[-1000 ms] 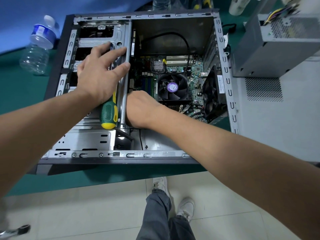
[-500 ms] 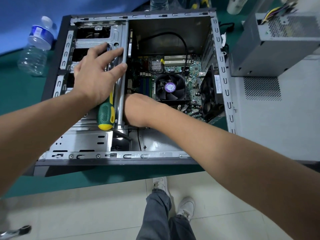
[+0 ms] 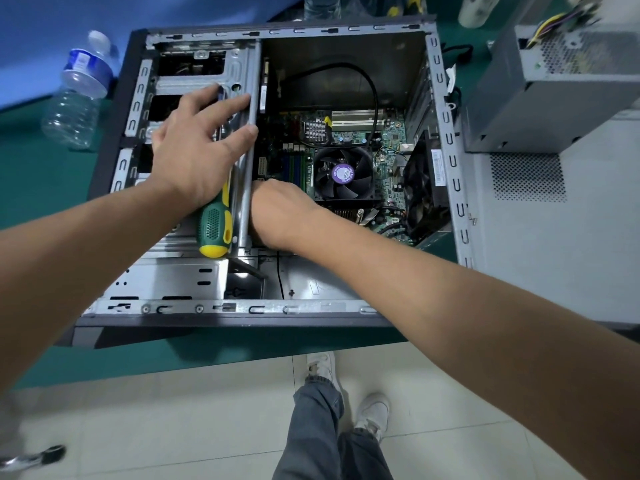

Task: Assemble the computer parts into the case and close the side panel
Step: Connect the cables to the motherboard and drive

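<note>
Left hand (image 3: 194,150) lies flat over the drive cage (image 3: 207,74), fingers straight and spread, fingertips reaching the cage's right edge rail; a green-and-yellow screwdriver (image 3: 214,226) sits under the palm, handle poking out at 6 o'clock from the hand — palm presses it against the cage, fingers not wrapped round it. Right hand (image 3: 280,216) is at 4 o'clock from the left one, just beside the rail, reaching down into the case (image 3: 450,161) near the motherboard (image 3: 381,140); its fingers are hidden below the knuckles, can't tell whether they hold anything. Case lies on its side on the green table (image 3: 41,188), open face up, side panel off. CPU fan (image 3: 343,174) with purple label sits at 3 o'clock from the right hand, touching distance. Black cable (image 3: 374,88) loops over the board at 12 o'clock from the fan. Power supply (image 3: 554,77) stands outside the case at 2 o'clock, on a grey perforated panel (image 3: 554,237). Plastic water bottle (image 3: 76,95) at 9 o'clock from the case, on the table. Person's legs and white shoes (image 3: 374,414) show at 6 o'clock on the tiled floor.
</note>
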